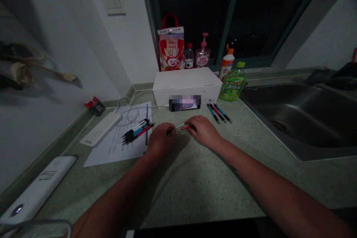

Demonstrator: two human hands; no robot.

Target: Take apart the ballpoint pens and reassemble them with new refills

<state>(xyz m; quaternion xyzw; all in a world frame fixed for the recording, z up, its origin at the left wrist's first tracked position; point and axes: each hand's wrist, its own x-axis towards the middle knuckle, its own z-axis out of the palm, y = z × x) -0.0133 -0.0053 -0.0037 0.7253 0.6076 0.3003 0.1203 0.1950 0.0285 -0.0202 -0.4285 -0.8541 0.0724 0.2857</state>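
Over the middle of the counter, my left hand (161,139) is closed on a black pen part (169,131), mostly hidden by the fingers. A thin white pen refill (180,125) runs from it toward my right hand (205,130). Closed fingers of that right hand grip a red pen barrel (185,128), its end sticking out to the left. Whether the refill's far end touches the right fingers, I cannot tell. Left of my hands, a pile of pens and pen parts (138,131) in black, blue and red lies on a printed sheet (111,152). Three pens (219,113) lie side by side beyond my right hand.
A phone (185,103) leans against a white box (186,81) at the back. Bottles, including a green one (233,83), and a red bag (171,50) stand behind. At right is a steel sink (306,119); at left, a white power bank-like slab (102,129) and cable.
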